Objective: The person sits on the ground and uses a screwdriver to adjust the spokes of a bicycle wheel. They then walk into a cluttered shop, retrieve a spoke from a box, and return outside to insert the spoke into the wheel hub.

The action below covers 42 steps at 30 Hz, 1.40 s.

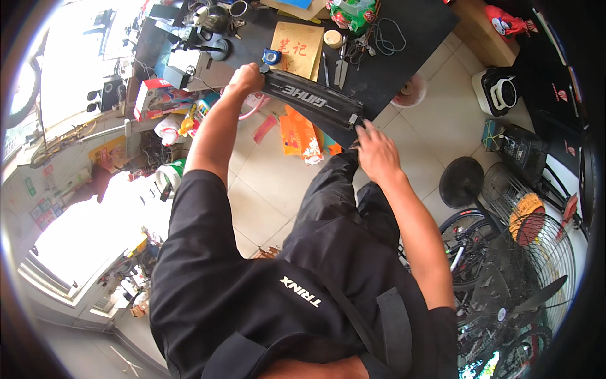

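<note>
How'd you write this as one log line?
object: long black case; left hand: at its left end; right hand: at its right end; nearby: blue tape measure

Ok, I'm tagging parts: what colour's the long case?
The long case is mostly black; see head view.

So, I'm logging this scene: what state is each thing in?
Long black case: slanting, gripped at its left end
Left hand: closed on the case
Right hand: at the case's right end, contact unclear
Blue tape measure: no tape visibly drawn out
Brown notebook: closed, lying flat
Grey cable: loosely looped
Floor fan: seemingly not spinning
</note>
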Available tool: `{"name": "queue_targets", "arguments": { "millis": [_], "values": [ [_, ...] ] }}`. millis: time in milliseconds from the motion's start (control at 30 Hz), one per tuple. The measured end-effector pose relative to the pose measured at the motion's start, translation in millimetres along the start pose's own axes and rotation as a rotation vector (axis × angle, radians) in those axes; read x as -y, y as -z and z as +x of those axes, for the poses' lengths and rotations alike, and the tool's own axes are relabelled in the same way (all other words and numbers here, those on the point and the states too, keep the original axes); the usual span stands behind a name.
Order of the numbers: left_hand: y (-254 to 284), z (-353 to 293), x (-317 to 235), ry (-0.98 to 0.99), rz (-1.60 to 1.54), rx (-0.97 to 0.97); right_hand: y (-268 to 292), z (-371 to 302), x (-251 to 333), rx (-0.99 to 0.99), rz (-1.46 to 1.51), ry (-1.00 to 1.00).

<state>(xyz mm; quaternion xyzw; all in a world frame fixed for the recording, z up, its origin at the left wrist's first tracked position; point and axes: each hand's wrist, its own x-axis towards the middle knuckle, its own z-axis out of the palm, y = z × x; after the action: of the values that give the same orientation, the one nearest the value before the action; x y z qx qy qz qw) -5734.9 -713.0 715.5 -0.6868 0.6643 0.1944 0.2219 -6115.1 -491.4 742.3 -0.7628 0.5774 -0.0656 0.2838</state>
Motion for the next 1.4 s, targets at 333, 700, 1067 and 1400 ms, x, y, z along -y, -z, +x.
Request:
{"name": "queue_targets", "arguments": {
  "millis": [333, 700, 1067, 1400],
  "values": [
    [17.3, 10.6, -1.2, -0.139, 0.029, 0.042, -32.5, 85.5, 35.3, 0.357, -0.549, -0.001],
    [107.5, -17.1, 61.8, 0.131, 0.274, -0.56, -21.9, 97.6, 41.7, 0.429, -0.534, -0.002],
    [-21.3, 4.5, -29.8, 0.476, -0.508, -0.067, -24.4, 90.3, 36.6, 0.391, -0.517, 0.001],
    [-37.9, 24.6, -46.0, 0.772, -0.675, -0.235, -12.3, 95.3, 8.1, 0.394, -0.301, 0.002]
  ]
}}
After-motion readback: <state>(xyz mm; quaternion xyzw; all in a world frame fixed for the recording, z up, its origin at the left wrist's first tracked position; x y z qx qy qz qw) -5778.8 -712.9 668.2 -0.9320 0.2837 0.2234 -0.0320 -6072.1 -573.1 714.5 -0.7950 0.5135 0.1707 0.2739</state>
